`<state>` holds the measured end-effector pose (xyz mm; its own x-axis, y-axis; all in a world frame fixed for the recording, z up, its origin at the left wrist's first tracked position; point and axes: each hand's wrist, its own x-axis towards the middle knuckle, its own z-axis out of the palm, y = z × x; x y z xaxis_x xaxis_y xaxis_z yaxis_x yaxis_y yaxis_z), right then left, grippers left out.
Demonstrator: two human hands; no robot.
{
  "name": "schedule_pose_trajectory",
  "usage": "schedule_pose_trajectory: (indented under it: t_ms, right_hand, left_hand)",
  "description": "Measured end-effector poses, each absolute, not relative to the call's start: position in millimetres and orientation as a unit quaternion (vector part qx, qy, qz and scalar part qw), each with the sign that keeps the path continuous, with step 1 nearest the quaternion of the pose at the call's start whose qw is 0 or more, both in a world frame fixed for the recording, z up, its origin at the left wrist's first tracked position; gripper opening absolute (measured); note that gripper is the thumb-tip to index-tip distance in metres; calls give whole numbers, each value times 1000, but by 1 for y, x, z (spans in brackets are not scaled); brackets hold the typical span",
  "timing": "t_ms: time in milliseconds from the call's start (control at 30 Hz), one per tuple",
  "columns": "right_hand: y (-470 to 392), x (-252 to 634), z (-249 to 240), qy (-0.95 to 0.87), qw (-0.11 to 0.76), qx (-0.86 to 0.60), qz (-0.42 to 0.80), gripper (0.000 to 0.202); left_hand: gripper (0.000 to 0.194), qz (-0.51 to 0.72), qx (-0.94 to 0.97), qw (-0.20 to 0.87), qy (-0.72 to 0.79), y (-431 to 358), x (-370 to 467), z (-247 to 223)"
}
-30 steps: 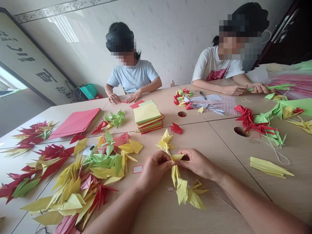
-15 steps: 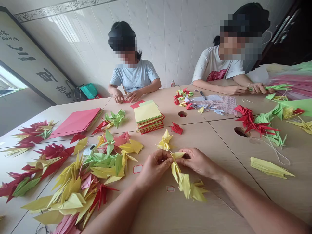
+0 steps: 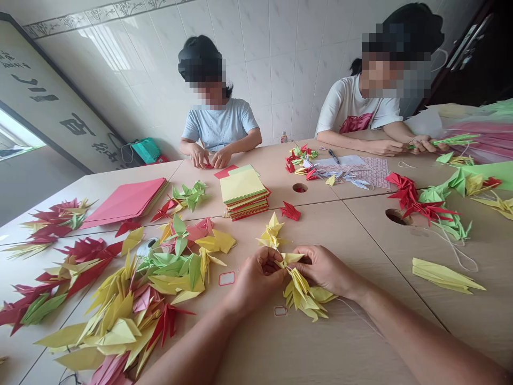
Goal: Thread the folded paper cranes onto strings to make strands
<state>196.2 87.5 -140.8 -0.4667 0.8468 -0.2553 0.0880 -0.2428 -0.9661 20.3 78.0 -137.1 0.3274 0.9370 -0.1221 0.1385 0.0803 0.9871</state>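
Observation:
Just below the middle of the head view, my left hand (image 3: pixel 260 278) and my right hand (image 3: pixel 326 270) pinch one yellow paper crane (image 3: pixel 289 259) between them. A thin string (image 3: pixel 360 315) trails off to the right from beneath my right wrist. Bunched under my fingers are several more yellow paper cranes (image 3: pixel 306 297), gathered together along the string. Beyond my hands other yellow cranes (image 3: pixel 271 230) lie on the table, seemingly on the same string. My fingertips partly hide the held crane.
A heap of coloured paper cranes (image 3: pixel 116 315) spreads at left. Red sheets (image 3: pixel 126 200) and a square paper stack (image 3: pixel 243 192) stand behind. Flat yellow folded papers (image 3: pixel 444 275) lie right, near a table hole (image 3: pixel 396 216). Two co-workers (image 3: pixel 220 125) sit opposite, one handling green pieces.
The strung yellow cranes below my hands have bunched up closer to my fingers. My right hand has shifted slightly; the held crane has tilted.

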Motion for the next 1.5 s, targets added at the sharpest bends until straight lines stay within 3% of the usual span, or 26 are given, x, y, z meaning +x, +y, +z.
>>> schedule_pose_trajectory:
  t_ms: [167, 467, 600, 900, 1200, 1500]
  right_hand:
    - [87, 196, -142, -592, 271, -464, 601, 31]
    - [87, 197, -140, -552, 265, -443, 654, 36]
    - [87, 198, -135, -589, 253, -467, 609, 39]
    - [89, 198, -136, -620, 251, -472, 574, 40]
    - [91, 202, -140, -581, 252, -452, 628, 40]
    - [90, 203, -137, -541, 252, -443, 669, 42]
  left_hand:
    - [18, 333, 604, 526, 497, 76, 22, -130]
    - [19, 342, 604, 535, 482, 78, 19, -138]
    - [23, 332, 610, 532, 485, 77, 20, -135]
    - [11, 320, 632, 504, 494, 75, 23, -130]
    - [31, 339, 535, 653, 415, 83, 15, -133]
    - [29, 352, 540, 635, 425, 83, 15, -131]
